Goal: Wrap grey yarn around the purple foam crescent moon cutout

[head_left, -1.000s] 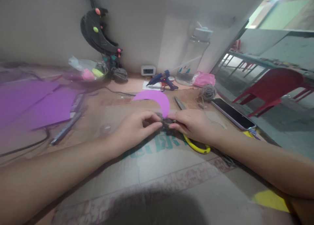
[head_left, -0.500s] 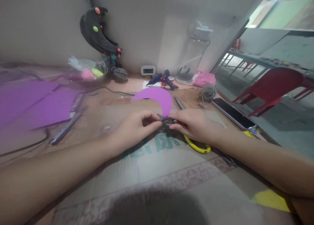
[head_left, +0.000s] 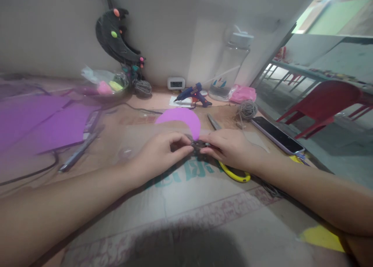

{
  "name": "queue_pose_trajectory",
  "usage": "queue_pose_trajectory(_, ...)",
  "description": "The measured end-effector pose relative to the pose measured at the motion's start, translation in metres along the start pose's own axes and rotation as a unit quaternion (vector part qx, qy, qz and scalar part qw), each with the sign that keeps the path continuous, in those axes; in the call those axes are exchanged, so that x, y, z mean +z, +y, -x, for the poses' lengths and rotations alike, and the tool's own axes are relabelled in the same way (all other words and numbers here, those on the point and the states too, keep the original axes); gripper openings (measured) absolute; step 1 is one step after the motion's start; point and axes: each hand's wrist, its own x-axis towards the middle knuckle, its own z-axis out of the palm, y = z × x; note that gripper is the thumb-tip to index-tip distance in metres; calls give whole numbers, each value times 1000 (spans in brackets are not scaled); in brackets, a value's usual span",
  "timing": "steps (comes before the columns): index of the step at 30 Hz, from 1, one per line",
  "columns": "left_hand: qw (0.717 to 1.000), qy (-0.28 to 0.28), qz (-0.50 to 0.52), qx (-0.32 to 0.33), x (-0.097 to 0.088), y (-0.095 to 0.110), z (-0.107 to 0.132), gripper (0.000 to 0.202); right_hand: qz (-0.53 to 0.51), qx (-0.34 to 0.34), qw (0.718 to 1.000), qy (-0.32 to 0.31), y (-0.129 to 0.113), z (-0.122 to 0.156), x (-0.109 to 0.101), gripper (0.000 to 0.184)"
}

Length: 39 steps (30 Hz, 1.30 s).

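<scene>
A purple crescent cutout stands up between my hands, its lower tip covered by dark grey strands that look like yarn. My left hand pinches this wrapped end from the left with thumb and forefinger. From the right, the closed fingers of my right hand grip the same end. Exactly how the strands run between the fingertips is too small to make out. Scissors with yellow handles lie partly hidden under my right hand.
Behind are a blue glue gun, a small clock and a clear bottle. A grey yarn ball and phone lie right. Purple sheets and a pen lie left. A decorated black crescent hangs on the wall.
The purple crescent has tipped slightly down and to the left. Both hands keep nearly the same place and grip.
</scene>
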Motion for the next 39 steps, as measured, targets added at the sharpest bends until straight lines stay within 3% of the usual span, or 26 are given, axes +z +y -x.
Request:
queue_pose_trajectory(14,1000,-3,-3,11,0,0,0,14,-1,-1,1000,6,0,-2,1,30)
queue_pose_trajectory(28,1000,4,-2,3,0,-1,0,15,-12,15,1000,-4,-1,-1,-2,40)
queue_pose_trajectory(39,1000,2,-16,13,-1,1,1,17,-1,27,1000,4,-1,-1,-1,36)
